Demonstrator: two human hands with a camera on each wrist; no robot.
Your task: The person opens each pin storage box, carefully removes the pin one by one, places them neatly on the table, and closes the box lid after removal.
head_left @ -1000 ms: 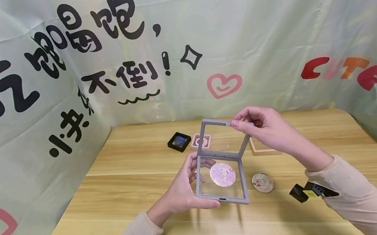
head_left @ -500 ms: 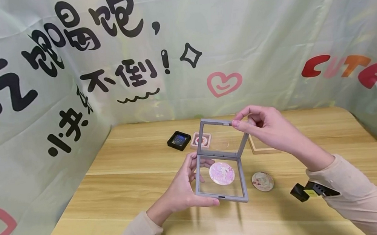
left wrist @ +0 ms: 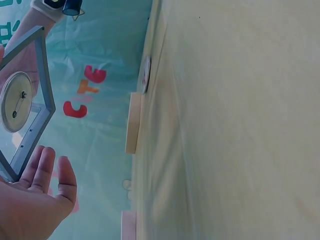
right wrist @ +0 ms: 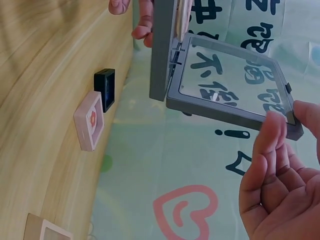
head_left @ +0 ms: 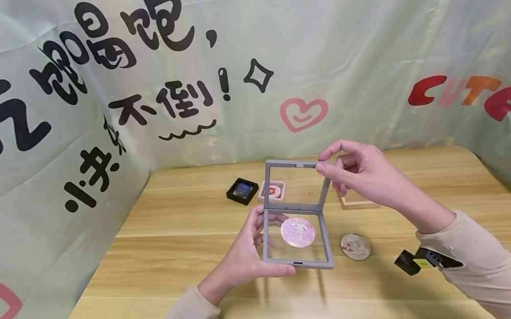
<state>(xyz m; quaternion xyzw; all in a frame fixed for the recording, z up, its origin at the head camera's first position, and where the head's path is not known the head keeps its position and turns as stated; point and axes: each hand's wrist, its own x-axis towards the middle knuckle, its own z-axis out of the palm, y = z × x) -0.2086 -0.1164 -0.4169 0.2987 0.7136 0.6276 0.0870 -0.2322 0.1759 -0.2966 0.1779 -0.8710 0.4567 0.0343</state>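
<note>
My left hand holds a hinged grey floating display frame by its left side, thumb along the front edge, fingers behind. The frame stands unfolded above the table, clear film in both halves. On the lower film lies a round pink button badge; its back and pin show through as a badge in the left wrist view. My right hand is at the upper half's top right corner, thumb and forefinger at the edge of this lid. Another round badge lies on the table to the right.
Behind the frame on the wooden table are a small black display frame and a pink one with a badge inside. A light wooden-coloured frame sits partly behind my right hand. Printed cloth encloses the back and sides.
The display frame has shifted slightly left and up, with the badge on it. The right forefinger has lifted a little, and its hold is now nearer the lid's very corner.
</note>
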